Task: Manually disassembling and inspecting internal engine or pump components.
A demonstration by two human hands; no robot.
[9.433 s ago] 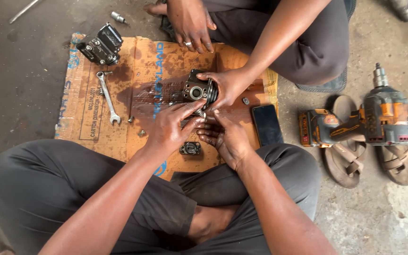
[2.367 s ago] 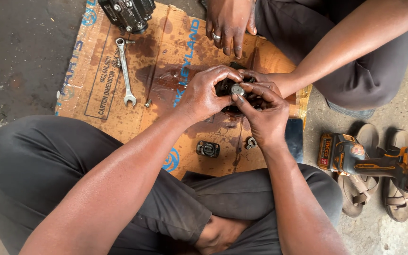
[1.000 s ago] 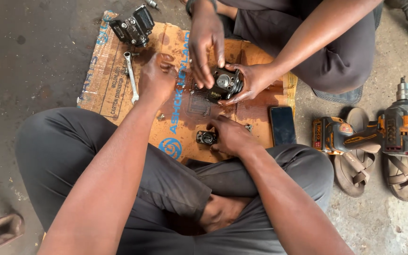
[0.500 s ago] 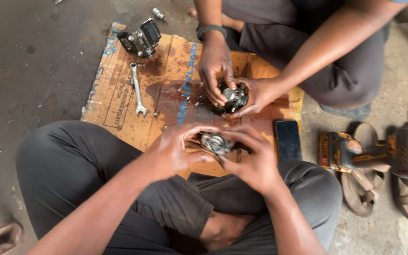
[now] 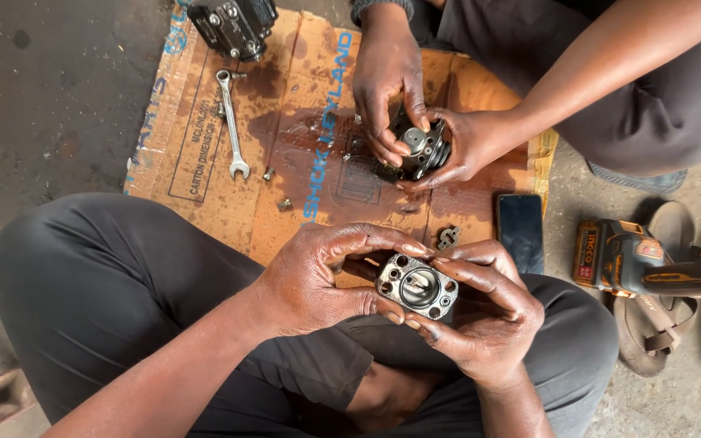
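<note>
A small metal housing plate [image 5: 417, 285], rounded-square with a ring of bolt holes around a central bore, sits just below the middle of the frame, held over the person's lap. Half a second ago it was gripped lower and partly covered by the fingers; now it is turned face-up towards the camera, so the bore and holes show plainly, which reads as an inspection of the part rather than fitting work. The left hand [image 5: 318, 280] wraps the plate's left edge, thumb and fingertips closed on it; the right hand [image 5: 480, 312] cups the right edge from below, fingers curled on its rim. Both hands are oily.

Just above the right hand, a small loose metal piece [image 5: 448, 237] lies on the stained cardboard sheet [image 5: 302, 162], and a dark phone [image 5: 520, 232] rests beside it. Higher up, a co-worker's two hands [image 5: 415, 130] close round a dark round pump body [image 5: 423, 148], now nearer the top centre than before. A spanner [image 5: 231, 122] lies at upper left, with a black machine block [image 5: 233, 24] at the top edge. A cordless impact driver [image 5: 651, 264] lies over sandals [image 5: 659, 308] at the right.
</note>
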